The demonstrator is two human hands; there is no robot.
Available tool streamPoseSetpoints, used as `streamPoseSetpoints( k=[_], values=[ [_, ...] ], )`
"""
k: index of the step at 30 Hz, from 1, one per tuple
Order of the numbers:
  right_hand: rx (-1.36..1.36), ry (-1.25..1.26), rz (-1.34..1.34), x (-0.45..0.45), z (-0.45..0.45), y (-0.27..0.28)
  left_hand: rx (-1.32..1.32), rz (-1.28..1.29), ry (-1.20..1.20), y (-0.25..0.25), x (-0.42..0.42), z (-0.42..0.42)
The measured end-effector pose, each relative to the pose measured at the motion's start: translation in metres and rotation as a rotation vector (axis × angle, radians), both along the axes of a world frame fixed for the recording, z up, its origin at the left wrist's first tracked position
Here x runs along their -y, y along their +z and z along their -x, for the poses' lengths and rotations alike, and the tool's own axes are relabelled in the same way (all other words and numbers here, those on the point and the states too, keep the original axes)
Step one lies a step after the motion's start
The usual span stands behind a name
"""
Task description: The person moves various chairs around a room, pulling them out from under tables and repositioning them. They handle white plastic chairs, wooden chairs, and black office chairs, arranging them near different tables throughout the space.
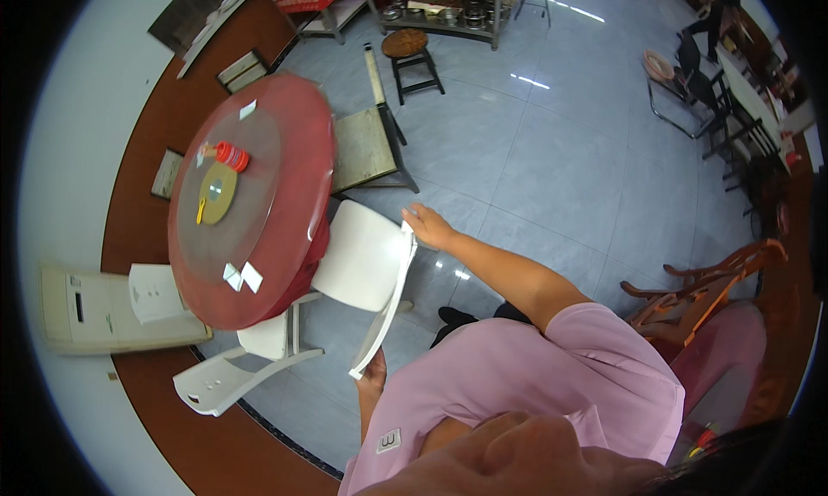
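A white chair stands before me, its seat partly against the red-topped round table. My right hand grips the upper corner of its curved backrest. At the backrest's other end, my left hand holds on, its fingers partly hidden behind the white frame. The table carries a clear glass turntable. On it lie a red plastic jar and a round yellowish disc with a yellow spoon. Small white cards lie near the table's edge.
A second white chair and a worn wooden-seated chair flank it. Beyond are a round stool and a metal shelf with pots. A carved wooden armchair is to my right. Another person is far off at upper right.
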State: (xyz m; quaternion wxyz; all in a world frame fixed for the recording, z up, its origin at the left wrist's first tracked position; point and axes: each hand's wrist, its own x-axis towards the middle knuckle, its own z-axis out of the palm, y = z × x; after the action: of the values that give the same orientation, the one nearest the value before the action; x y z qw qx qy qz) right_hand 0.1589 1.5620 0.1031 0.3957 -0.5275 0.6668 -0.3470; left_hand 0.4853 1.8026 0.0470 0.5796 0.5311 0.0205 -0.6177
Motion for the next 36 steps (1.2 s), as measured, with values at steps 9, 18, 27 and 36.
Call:
streamPoseSetpoints(
  k=[9, 18, 27, 36],
  values=[
    [-0.359, -0.038, -0.504, -0.264, 0.263, -0.147, 0.234, -0.444, -0.648, -0.071, -0.006, 0.075],
    [-0.231, -0.908, -0.676, -0.485, 0.371, -0.138, 0.517, -0.325, -1.262, -0.069, 0.123, 0.21],
    [-0.055, -0.963, -0.618, -0.516, 0.245, -0.138, 0.633, -0.126, -1.651, -0.049, 0.199, 0.364],
    [0.169, -1.049, -0.922, -0.575, 0.079, -0.137, 0.613, -0.222, -2.085, -0.071, 0.169, 0.421]
  ],
)
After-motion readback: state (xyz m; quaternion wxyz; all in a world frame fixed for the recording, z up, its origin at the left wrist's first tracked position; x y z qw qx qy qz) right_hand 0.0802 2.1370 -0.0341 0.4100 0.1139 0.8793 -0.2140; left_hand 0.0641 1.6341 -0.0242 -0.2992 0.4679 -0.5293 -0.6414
